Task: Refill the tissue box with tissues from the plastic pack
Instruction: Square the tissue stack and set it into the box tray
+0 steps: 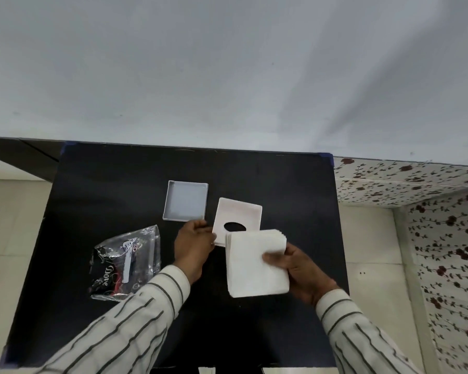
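Above the near half of the black table point(281, 184), a thick stack of white tissues point(257, 263) is held off the surface by the right hand point(300, 271). Thumb on top and remaining fingers beneath pinch the stack's right edge; the wrist angles in from the lower right, and the sleeve is cream with dark stripes. The stack's far edge overlaps and hides the near corner of the white lid point(238, 221), a flat panel with a dark oval opening, which lies tilted just beyond. The left hand point(193, 245) reaches forward from the lower left, fingers curled together, their tips pinching the lid's left edge; whether the lid is lifted or flat on the table cannot be told. Beyond the left hand, just beside the lid, the open tissue box base point(185, 201) sits upright, its pale interior holding nothing visible. Left of the left forearm, well apart from the box, the clear plastic pack point(126, 261) with black printing lies crumpled and flat. A floral-patterned surface point(416, 184) adjoins the table at right.
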